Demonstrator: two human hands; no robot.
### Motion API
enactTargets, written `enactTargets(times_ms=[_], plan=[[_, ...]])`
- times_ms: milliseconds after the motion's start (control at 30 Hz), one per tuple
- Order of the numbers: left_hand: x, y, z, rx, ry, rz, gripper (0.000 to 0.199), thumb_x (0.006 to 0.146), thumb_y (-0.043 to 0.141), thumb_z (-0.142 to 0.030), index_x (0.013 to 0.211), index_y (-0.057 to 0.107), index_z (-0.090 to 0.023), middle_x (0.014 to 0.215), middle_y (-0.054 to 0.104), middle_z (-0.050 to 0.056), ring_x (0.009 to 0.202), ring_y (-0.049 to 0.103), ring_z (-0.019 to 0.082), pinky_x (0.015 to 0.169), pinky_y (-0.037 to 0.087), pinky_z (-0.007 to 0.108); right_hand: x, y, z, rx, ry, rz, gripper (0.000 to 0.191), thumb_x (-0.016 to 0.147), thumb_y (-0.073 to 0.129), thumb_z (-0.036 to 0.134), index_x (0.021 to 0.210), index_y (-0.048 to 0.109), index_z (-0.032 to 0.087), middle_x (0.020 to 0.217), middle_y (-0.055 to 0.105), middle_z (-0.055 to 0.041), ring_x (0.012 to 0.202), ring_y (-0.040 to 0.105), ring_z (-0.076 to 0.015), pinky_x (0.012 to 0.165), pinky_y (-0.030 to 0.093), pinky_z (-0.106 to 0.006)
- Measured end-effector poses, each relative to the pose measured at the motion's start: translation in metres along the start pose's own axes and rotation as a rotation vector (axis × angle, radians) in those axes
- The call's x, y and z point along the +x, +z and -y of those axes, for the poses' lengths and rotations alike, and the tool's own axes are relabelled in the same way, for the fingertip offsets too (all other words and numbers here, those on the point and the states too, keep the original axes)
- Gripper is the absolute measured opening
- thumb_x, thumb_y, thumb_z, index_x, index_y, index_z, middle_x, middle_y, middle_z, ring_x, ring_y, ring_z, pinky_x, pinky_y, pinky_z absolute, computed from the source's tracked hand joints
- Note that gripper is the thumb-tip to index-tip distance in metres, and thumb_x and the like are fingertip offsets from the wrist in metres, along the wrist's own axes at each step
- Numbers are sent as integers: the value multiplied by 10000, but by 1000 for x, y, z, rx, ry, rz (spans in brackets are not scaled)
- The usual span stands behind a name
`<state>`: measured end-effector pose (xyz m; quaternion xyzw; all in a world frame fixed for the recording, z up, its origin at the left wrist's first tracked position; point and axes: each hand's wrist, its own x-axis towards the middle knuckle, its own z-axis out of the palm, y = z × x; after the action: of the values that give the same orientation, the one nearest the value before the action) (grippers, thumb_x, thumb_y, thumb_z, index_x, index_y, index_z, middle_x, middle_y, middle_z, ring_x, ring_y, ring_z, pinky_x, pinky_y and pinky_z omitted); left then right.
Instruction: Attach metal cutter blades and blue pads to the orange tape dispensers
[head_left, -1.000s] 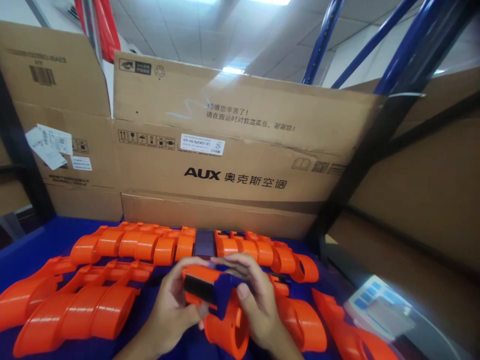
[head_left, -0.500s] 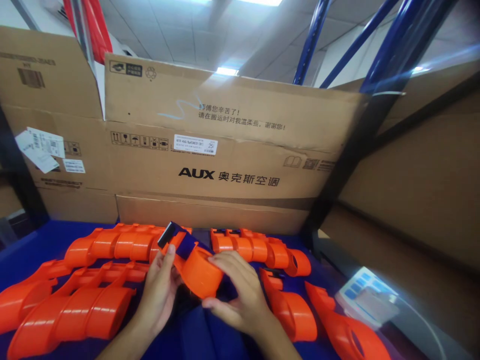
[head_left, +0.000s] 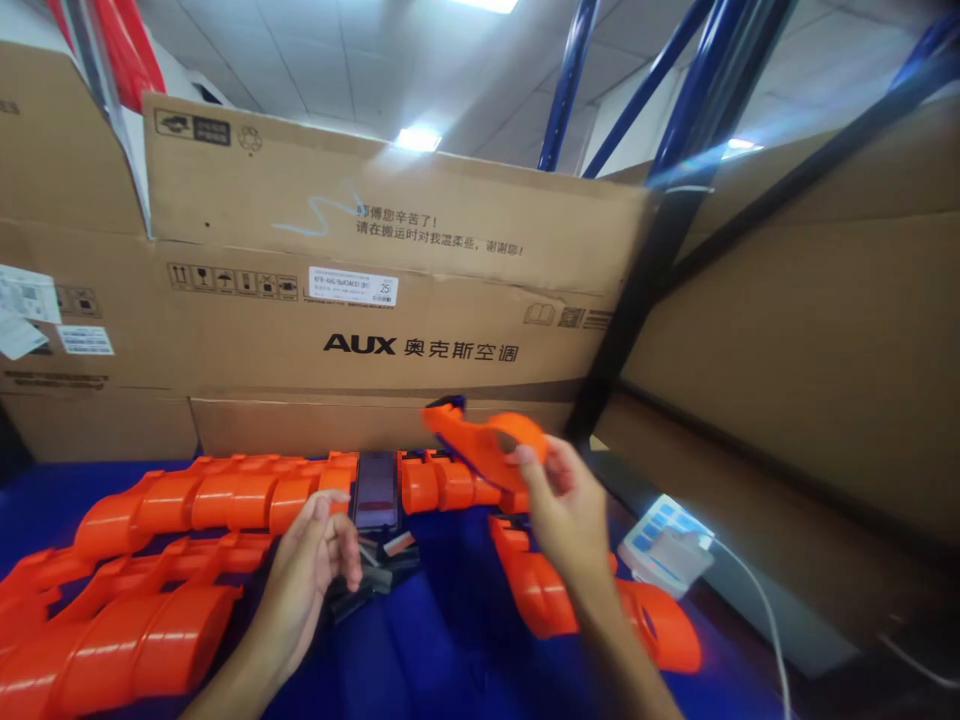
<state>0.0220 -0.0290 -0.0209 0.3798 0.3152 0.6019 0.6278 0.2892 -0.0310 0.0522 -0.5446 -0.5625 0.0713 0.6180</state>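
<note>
My right hand (head_left: 566, 505) grips an orange tape dispenser (head_left: 491, 445) by its round ring, thumb on the near side. The dispenser is raised above the right-hand row, its narrow dark-tipped end pointing left and away from me. My left hand (head_left: 315, 560) is empty, with loosely bent fingers apart, in front of the back-left row of orange tape dispensers (head_left: 251, 500). Small dark and grey strips (head_left: 375, 575) lie loose just right of my left hand. More orange dispensers (head_left: 544, 590) rest below and beside my right hand, partly hidden by my forearm.
A blue cloth surface (head_left: 420, 650) lies under everything. More dispensers (head_left: 142, 640) fill the near left. A dark flat rectangular object (head_left: 377, 490) lies at the back middle. At right stands a white device with blue buttons (head_left: 667, 545) and a cable. Cardboard (head_left: 420, 400) walls the back.
My left hand has let go of the dispenser. My right hand has carried it up and to the right, turning it. The camera view has swung slightly right.
</note>
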Motion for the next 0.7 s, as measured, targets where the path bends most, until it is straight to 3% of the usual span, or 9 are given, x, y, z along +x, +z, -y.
enactTargets(times_ms=[67, 167, 267, 533, 700], plan=[[-2, 0, 0, 3, 5, 32, 456, 885, 616, -628, 1102, 559, -232, 663, 622, -35, 500, 577, 143, 483, 479, 259, 21, -30, -9, -185, 88, -90, 529, 899, 562, 653, 1131, 665, 189, 938, 772, -106, 836, 731, -282, 744, 564, -365], [-5, 1, 0, 8, 4, 81, 405, 906, 607, -588, 1093, 568, -231, 666, 621, -27, 510, 575, 145, 491, 473, 260, 44, -70, -30, -708, 222, -196, 657, 850, 539, 743, 1164, 671, 180, 911, 760, -162, 879, 710, -379, 774, 528, -460], [-6, 2, 1, 12, 7, 113, 371, 906, 627, -553, 1078, 580, -228, 663, 615, -26, 516, 576, 145, 496, 462, 255, 55, -92, -51, -998, 318, -88, 723, 882, 445, 742, 1249, 642, 151, 916, 751, -219, 934, 700, -454, 769, 507, -501], [-12, 7, -4, 33, 52, 124, 302, 961, 583, -484, 912, 629, -190, 536, 503, -53, 506, 540, 132, 539, 423, 238, 53, -95, -88, -1133, 378, 151, 746, 907, 400, 714, 1118, 704, 66, 946, 745, -296, 945, 719, -441, 745, 503, -438], [-9, 3, -4, 41, 64, 141, 325, 941, 599, -511, 933, 639, -188, 516, 495, -53, 505, 560, 145, 534, 409, 238, 51, -97, -101, -1081, 373, 259, 583, 944, 446, 586, 1091, 740, 104, 980, 769, -248, 918, 739, -383, 735, 510, -400]])
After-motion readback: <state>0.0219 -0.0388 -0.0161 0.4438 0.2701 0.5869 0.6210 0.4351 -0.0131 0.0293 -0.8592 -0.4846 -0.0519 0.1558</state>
